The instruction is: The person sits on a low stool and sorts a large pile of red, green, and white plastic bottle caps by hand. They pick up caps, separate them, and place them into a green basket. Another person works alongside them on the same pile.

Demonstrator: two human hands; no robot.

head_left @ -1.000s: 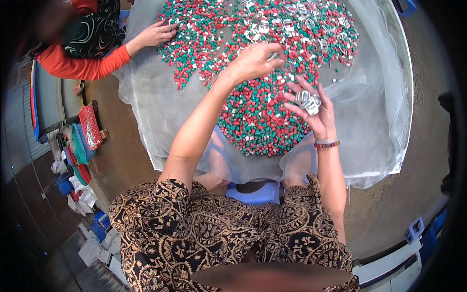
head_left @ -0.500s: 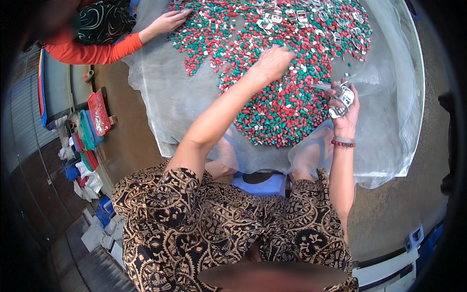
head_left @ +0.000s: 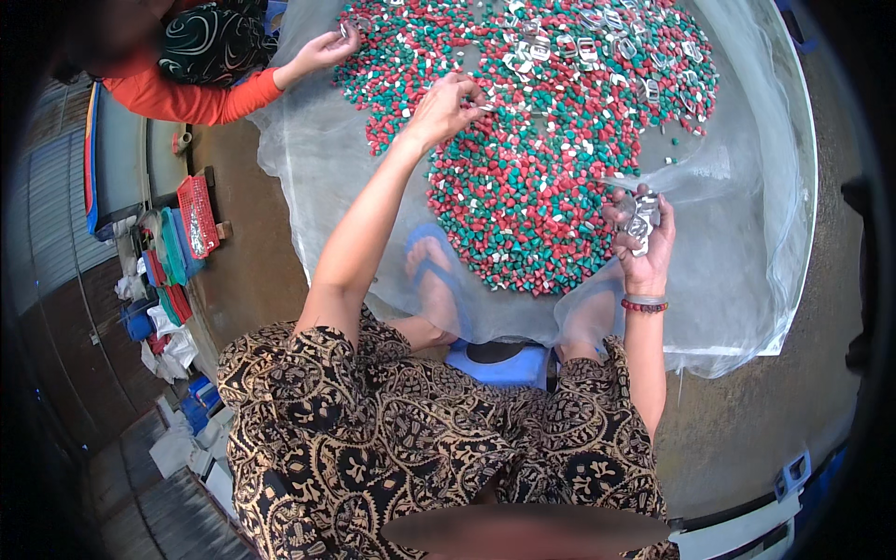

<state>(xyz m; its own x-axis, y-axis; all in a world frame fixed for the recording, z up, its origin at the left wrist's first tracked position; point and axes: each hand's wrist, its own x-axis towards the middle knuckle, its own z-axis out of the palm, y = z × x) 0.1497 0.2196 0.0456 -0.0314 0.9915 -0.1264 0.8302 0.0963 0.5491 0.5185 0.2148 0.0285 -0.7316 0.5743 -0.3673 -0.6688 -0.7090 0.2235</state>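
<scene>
A wide heap of small red, green and white cone-like pieces (head_left: 532, 215) is spread over the sheer netting. My left hand (head_left: 443, 114) hovers over its left part, fingers pinched together. Something small and pale shows at the fingertips, too small to name. Near the heap's right edge my right hand (head_left: 646, 245) is turned palm up, fingers curled round several silver metal buckles (head_left: 640, 220). More silver buckles (head_left: 586, 49) lie scattered on the far side of the heap.
Sheer netting (head_left: 737, 271) drapes over a pale surface, partly covering my sandalled feet (head_left: 431, 271). At the far left a co-worker's hand (head_left: 324, 51) in an orange sleeve holds something small and silvery. A red basket (head_left: 195, 217) stands left; a blue stool (head_left: 499, 364) is beneath me.
My left hand has moved left and lifted from the heap, fingers now pinched. My right hand has dropped slightly toward me with the buckles. The co-worker's hand has risen off the pieces.
</scene>
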